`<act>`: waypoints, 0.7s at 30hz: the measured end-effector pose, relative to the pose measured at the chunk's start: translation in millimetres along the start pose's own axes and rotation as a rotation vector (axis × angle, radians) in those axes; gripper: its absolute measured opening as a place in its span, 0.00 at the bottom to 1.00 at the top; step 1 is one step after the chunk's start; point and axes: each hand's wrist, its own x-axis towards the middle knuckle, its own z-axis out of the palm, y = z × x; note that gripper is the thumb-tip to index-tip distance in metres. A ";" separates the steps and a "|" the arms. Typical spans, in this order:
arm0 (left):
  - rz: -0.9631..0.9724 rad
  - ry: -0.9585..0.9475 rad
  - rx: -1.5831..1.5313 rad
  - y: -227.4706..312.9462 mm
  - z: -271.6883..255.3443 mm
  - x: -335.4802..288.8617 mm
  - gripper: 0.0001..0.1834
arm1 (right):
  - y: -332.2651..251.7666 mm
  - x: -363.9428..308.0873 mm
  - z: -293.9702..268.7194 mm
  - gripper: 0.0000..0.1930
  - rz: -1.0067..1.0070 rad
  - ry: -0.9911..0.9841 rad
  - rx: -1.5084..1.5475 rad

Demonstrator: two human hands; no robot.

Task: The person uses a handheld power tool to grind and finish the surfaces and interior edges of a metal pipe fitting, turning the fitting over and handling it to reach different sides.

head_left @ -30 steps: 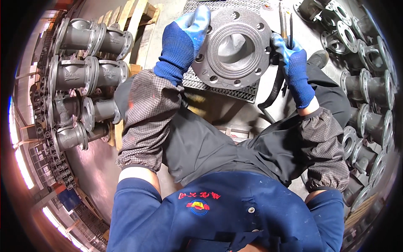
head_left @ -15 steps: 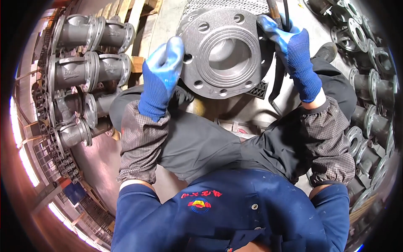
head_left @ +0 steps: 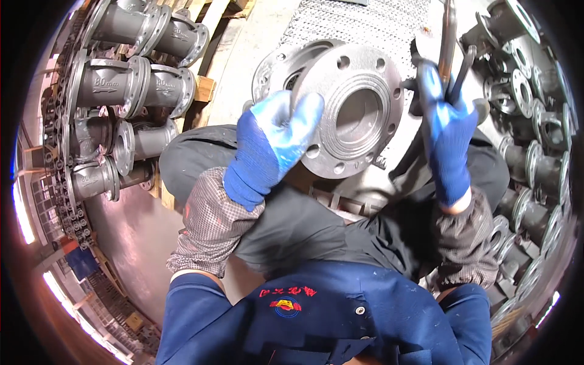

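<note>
Grasping by its near-left rim, with the left hand (head_left: 277, 137), a round grey valve body (head_left: 328, 118): thumb on the front face, other fingers mostly hidden. Just to the right of this grip, showing the ringed face with bolt holes around a wide central opening, tilted a little. Directly beyond the grip, seen partly behind this face, another flanged rim (head_left: 267, 70); not possible to tell if of the same piece. Farther beyond, a textured metal plate (head_left: 359, 24).

To the right of the left grip, apart from the ringed face, the right hand (head_left: 447, 125), beside a brown rod (head_left: 448, 36) and a black bar (head_left: 465, 67); cannot tell whether clenched around them or only leaning there. Nearer than the grips, dark trousers (head_left: 292, 222). Left of the left grip, stacked grey fittings (head_left: 112, 82) near pallet wood (head_left: 204, 88); right of the right hand, more flanged pieces (head_left: 538, 158).
</note>
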 end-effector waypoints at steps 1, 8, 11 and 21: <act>0.028 -0.031 0.028 2.1 2.2 -1.1 0.12 | 0.0 -11.0 0.6 0.12 -0.005 -0.041 0.123; 0.016 -0.257 0.026 20.1 28.2 -24.0 0.09 | 24.1 -45.0 22.0 0.24 -0.347 -0.080 -0.087; 0.245 -0.361 0.112 24.2 27.2 -28.2 0.08 | 29.0 -47.4 20.3 0.16 0.000 0.026 0.172; -0.195 0.242 -0.429 -42.9 5.4 31.5 0.24 | 66.8 -2.2 -21.0 0.21 0.032 -0.006 0.233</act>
